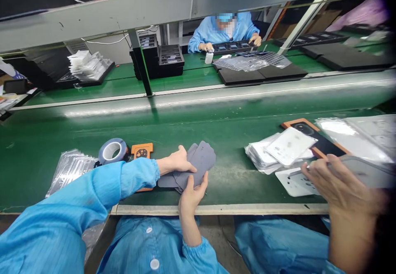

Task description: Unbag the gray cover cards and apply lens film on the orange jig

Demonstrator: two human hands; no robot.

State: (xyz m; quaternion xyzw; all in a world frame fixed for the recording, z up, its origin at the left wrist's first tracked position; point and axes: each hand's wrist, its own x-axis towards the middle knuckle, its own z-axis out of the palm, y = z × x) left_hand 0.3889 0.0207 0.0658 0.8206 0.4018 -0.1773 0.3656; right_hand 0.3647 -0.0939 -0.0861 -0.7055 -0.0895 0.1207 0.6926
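Note:
A fanned stack of flat grey cut-out pieces (198,162) lies at the near edge of the green belt (216,129). My left hand (176,163) reaches in from the left in a blue sleeve, its fingers closed over the top of the stack. From below, my right hand (190,195) pinches the stack's near edge with thumb and fingers. Just left of my left wrist sit an orange jig (142,151) and a roll of blue tape (111,151).
Clear plastic bags (69,168) lie at the left. Right of the stack are white sheets (280,150) and an orange-framed black case (312,135). A neighbour's hand (338,183) hovers over a white plate (293,182). Across the belt, a person in blue (222,30) works beside black trays (170,57).

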